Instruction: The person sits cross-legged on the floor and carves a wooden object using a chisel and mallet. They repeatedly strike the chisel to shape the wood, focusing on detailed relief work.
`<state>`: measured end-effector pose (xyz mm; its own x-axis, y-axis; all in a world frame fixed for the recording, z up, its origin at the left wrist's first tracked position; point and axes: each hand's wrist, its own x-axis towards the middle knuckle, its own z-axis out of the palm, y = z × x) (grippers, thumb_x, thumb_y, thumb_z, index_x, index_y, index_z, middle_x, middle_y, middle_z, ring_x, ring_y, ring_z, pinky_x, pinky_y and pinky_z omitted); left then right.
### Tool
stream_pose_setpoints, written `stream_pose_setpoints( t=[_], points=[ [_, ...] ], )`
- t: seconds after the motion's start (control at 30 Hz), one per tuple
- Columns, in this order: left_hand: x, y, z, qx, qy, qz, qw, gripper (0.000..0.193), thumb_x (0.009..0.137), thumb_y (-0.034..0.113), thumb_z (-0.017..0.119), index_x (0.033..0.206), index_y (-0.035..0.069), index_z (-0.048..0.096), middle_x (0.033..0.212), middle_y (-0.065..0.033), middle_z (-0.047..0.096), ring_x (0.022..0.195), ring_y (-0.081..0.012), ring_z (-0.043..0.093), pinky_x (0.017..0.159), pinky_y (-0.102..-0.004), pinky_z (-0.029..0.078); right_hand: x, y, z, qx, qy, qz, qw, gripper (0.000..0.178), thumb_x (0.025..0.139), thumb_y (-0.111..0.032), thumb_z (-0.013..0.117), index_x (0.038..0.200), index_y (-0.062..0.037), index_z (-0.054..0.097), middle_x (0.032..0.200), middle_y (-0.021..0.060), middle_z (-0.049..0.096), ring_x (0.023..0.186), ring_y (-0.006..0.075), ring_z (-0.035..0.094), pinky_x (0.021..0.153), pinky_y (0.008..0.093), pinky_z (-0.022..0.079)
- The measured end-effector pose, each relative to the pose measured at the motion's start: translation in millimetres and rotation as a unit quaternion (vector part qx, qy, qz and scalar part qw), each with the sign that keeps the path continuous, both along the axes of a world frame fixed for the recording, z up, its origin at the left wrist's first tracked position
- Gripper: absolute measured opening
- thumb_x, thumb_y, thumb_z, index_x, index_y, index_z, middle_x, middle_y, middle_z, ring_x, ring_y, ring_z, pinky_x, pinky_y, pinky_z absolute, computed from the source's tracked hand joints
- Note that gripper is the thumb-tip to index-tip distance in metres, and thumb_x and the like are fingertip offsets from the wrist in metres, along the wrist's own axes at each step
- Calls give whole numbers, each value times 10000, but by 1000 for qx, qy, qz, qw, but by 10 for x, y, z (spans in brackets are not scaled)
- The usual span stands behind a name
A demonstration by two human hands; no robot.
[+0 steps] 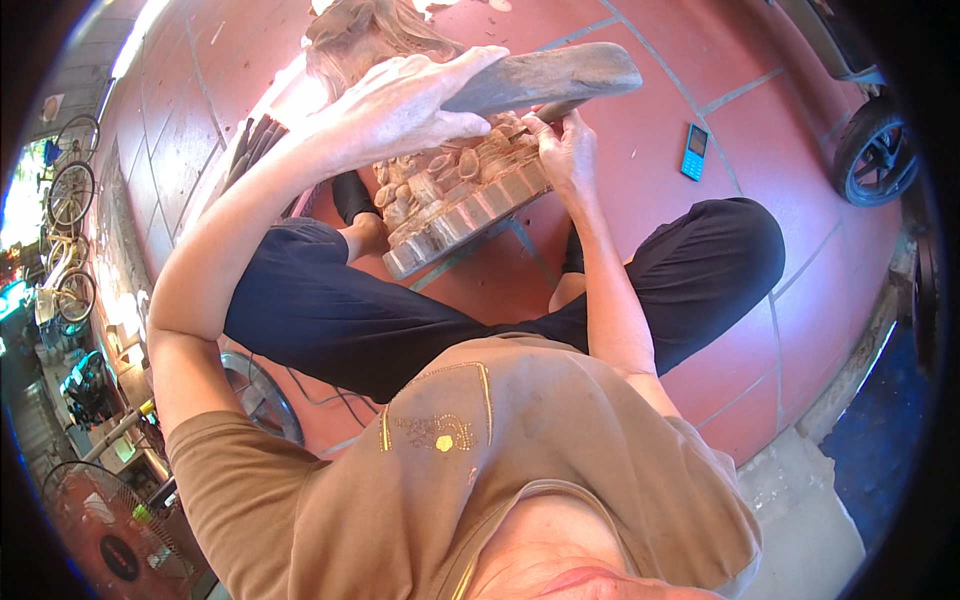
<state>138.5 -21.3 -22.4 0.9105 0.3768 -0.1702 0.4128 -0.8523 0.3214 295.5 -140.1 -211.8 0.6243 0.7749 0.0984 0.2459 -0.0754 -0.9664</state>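
Note:
A thick grey wooden mallet point(565, 78), shaped like a club, is gripped at its narrower end by my left hand point(410, 105). Its broad end reaches right, over my right hand point(568, 155). That hand is closed round a chisel point(560, 109) with a brown wooden handle; the blade slants down left to the carving and its tip is hard to make out. Below both hands, between my feet, lies a brown wood carving point(455, 180) with rounded, clustered shapes and a ribbed front edge. A rougher, root-like wooden part point(375, 35) stands at its far end.
A blue keypad phone point(694, 152) lies on the red tiled floor point(650, 215) to the right. Farther right is a black wheel point(876, 155). On the left are bicycles point(72, 195) and a standing fan point(115, 535); a cable point(335, 395) runs beside my left leg.

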Motion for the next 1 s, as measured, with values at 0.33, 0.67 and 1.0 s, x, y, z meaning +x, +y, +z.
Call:
stream_pose_setpoints(
  t=[0.33,0.67,1.0],
  points=[
    [-106,25,104,-6,-39,41,998,726,875,431,737,1509,237,442,1054,-182,726,906,-321,709,836,-426,533,116,-30,-90,-3,56,4,998,173,894,-101,714,1044,-30,666,813,94,720,740,171,691,697,333,529],
    [-13,-43,182,-92,-185,0,979,737,899,315,726,1520,127,377,1152,-237,644,1046,-363,659,921,-443,500,-10,-9,54,-2,-34,3,999,183,876,-105,723,1037,-39,665,821,109,726,723,211,702,681,359,532],
    [27,-91,255,-48,-55,31,997,711,884,333,720,1508,184,415,1072,-233,693,938,-368,696,864,-465,526,-16,-31,126,-35,-44,23,998,182,880,-124,740,1029,-41,675,834,102,733,753,195,709,704,342,538]
  ],
)
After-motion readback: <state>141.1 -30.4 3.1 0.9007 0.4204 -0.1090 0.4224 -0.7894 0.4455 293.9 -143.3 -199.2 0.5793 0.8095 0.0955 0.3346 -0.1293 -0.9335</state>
